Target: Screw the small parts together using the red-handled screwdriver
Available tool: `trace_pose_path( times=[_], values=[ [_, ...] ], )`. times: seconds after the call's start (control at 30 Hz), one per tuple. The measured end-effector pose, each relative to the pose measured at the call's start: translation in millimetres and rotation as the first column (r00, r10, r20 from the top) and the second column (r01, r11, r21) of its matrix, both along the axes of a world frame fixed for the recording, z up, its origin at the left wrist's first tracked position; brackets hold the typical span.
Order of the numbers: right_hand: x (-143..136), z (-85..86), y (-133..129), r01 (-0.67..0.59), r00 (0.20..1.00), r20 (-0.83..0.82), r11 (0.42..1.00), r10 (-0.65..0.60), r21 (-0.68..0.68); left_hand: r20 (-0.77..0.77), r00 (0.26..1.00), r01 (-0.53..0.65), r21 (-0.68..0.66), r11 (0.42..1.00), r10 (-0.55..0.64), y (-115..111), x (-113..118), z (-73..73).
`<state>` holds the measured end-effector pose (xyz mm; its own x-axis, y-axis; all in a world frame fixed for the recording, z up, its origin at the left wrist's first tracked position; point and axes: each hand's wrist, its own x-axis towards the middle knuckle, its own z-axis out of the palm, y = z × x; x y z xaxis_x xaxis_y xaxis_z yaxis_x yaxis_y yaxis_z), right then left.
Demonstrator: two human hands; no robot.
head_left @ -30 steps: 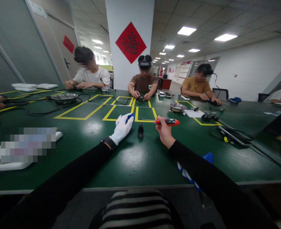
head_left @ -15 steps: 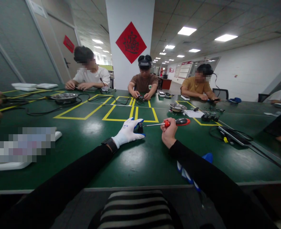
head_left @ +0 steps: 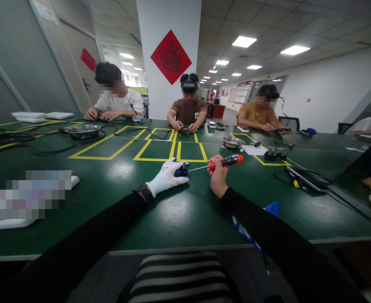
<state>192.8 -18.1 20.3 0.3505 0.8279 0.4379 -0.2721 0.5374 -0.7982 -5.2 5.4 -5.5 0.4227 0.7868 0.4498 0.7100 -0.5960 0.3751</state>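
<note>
My left hand (head_left: 169,174), in a white glove with blue fingertips, is closed round a small black part (head_left: 183,170) just over the green table (head_left: 135,227). The part's exact kind is too small to make out. My bare right hand (head_left: 218,176) grips a screwdriver (head_left: 231,160) by its red and black handle. The metal shaft points left, and its tip is at or very near the black part; contact cannot be made out.
A blue and white glove (head_left: 272,209) lies partly beneath my right forearm. Metal bowls (head_left: 83,131) (head_left: 232,142), several black parts (head_left: 275,154), a tablet-like device (head_left: 308,179) and cables are on the table. White trays (head_left: 11,222) lie at left. Several people sit around.
My left fingers have closed round the black part, which stood upright between them before. My right hand and the screwdriver have shifted slightly left, with the handle tilted up more.
</note>
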Motion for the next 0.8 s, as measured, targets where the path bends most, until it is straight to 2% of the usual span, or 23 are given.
trace_pose_path(
  times=[0.3,0.8],
  values=[
    [-0.8,0.6,0.3,-0.003,1.000,0.011,1.000,0.003,0.010,-0.007,1.000,0.022,0.040,0.999,-0.022,3.4,-0.2,-3.7],
    [-1.2,-0.3,1.8,0.014,1.000,0.024,1.000,-0.014,0.007,-0.029,0.999,0.046,0.088,0.995,-0.043,1.0,1.0,0.9]
  ],
)
